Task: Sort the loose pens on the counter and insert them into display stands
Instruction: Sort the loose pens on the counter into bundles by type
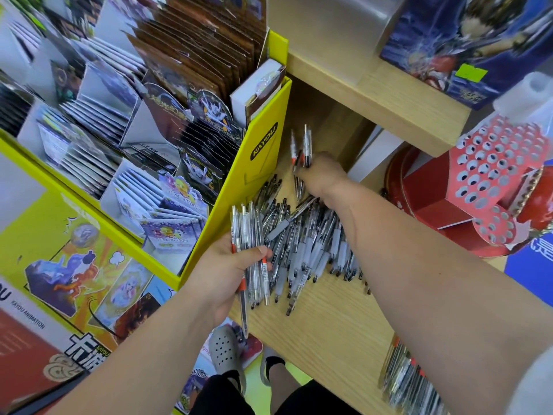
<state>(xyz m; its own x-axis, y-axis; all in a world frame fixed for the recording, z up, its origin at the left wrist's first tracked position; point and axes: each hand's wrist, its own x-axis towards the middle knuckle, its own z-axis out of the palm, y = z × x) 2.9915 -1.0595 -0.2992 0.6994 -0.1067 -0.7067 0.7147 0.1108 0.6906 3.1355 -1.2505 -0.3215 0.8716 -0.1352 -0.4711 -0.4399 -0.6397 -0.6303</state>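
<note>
Closest up, the left hand (227, 265) is curled round a bunch of red-banded pens (246, 232); a few more pens (302, 145) are pinched by the right hand (321, 172) over the pile (308, 244) heaped on the counter (329, 324).

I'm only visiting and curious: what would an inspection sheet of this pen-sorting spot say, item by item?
Surface: wooden counter, light grain, partly covered.
Job's things: pile of loose pens on the counter; red display stand with many round holes, at the right.
Clutter: second batch of pens at the counter's near right edge.
Grippers: left hand grips a bundle of pens; right hand pinches a few red-marked pens over the pile's far end.
Cables: nothing seen.
Surroundings: yellow card rack to the left; blue picture box on the shelf above.
</note>
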